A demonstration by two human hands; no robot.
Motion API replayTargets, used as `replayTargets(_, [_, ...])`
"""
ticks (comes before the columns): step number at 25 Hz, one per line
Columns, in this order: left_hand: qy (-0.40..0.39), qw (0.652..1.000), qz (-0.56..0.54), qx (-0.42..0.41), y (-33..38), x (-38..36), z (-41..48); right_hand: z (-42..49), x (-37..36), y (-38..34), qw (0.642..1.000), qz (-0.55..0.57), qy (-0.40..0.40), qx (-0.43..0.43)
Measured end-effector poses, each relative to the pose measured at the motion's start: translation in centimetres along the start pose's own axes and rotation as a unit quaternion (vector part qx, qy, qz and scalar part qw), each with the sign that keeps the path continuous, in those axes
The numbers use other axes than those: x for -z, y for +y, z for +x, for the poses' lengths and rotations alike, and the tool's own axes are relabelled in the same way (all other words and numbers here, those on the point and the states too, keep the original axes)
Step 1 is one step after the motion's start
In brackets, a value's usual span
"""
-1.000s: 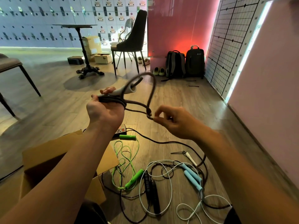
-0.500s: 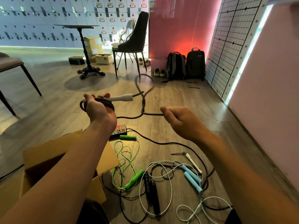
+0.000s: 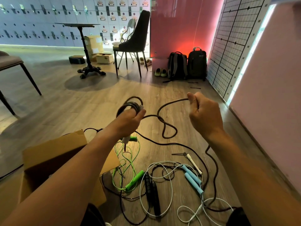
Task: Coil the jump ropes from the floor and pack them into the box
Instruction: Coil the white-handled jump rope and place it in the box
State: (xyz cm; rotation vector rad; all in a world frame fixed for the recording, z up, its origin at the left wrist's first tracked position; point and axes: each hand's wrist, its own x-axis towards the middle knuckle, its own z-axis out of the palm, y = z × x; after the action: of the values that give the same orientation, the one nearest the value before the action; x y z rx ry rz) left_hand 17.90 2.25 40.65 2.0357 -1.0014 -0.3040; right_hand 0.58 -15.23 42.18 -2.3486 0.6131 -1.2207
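Observation:
My left hand grips a partly wound coil of dark jump rope together with its pale handle. The same rope runs rightward in a loose loop to my right hand, which holds it in a fist, then drops to the floor. An open cardboard box stands at lower left under my left arm. On the floor lie a green rope, a black-handled rope, a white rope with light-blue handles and a white handle, all tangled.
A black pedestal table and a dark chair stand further back, with cardboard boxes behind. Two backpacks and shoes sit by the red wall. A grid panel lines the pink wall on the right.
Both hands have dropped lower. My right hand has swung out to the right, pulling the rope wider apart, and the left hand has turned so the coil points away from me.

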Motion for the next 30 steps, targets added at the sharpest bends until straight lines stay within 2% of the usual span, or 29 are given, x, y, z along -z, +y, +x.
replayTargets(3, [-0.213, 0.975, -0.062, 0.016, 0.7, -0.5, -0.7, 0.2, 0.7, 1.1, 0.998, -0.008, 0.036, -0.041])
replayTargets(4, [-0.254, 0.963, -0.086, 0.010, 0.9, -0.6, -0.9, 0.3, 1.0, 1.4, 0.998, -0.004, 0.040, -0.042])
replayTargets(6, [-0.286, 0.946, -0.155, 0.006, 1.3, -0.5, -1.4, 0.4, 1.2, 2.1, 0.999, 0.007, 0.019, -0.033])
replayTargets(9, [-0.281, 0.907, -0.311, 0.039, 1.7, 0.0, -1.8, -0.1, 1.0, 2.6, 0.998, 0.012, -0.067, 0.002])
replayTargets(11, [-0.264, 0.886, -0.374, 0.076, 1.9, 0.2, -1.8, -0.5, 0.5, 2.5, 0.989, -0.017, -0.136, 0.060])
replayTargets(13, [-0.235, 0.889, -0.379, 0.106, 2.2, 0.4, -1.8, -0.7, -0.1, 1.7, 0.976, -0.058, -0.193, 0.088])
replayTargets(15, [-0.215, 0.900, -0.361, 0.117, 2.5, 0.1, -2.0, -1.2, -0.7, 0.6, 0.965, -0.055, -0.244, 0.074])
replayTargets(18, [-0.206, 0.912, -0.336, 0.116, 2.9, -0.6, -2.4, -2.9, -2.4, -1.5, 0.948, 0.062, -0.312, 0.017])
replayTargets(21, [-0.181, 0.915, -0.340, 0.119, 3.4, -0.9, -2.5, -3.2, -3.3, -2.1, 0.957, 0.142, -0.252, 0.010])
replayTargets(24, [-0.142, 0.924, -0.336, 0.118, 3.5, -0.9, -2.2, -2.4, -2.7, -1.7, 0.980, 0.070, -0.161, 0.092])
replayTargets(27, [-0.107, 0.922, -0.344, 0.142, 3.5, -1.3, -1.9, -2.2, -2.8, -2.0, 0.978, 0.022, -0.149, 0.143])
replayTargets(30, [-0.066, 0.920, -0.348, 0.168, 3.4, -1.3, -1.4, -2.1, -2.9, -2.9, 0.983, 0.018, -0.131, 0.130])
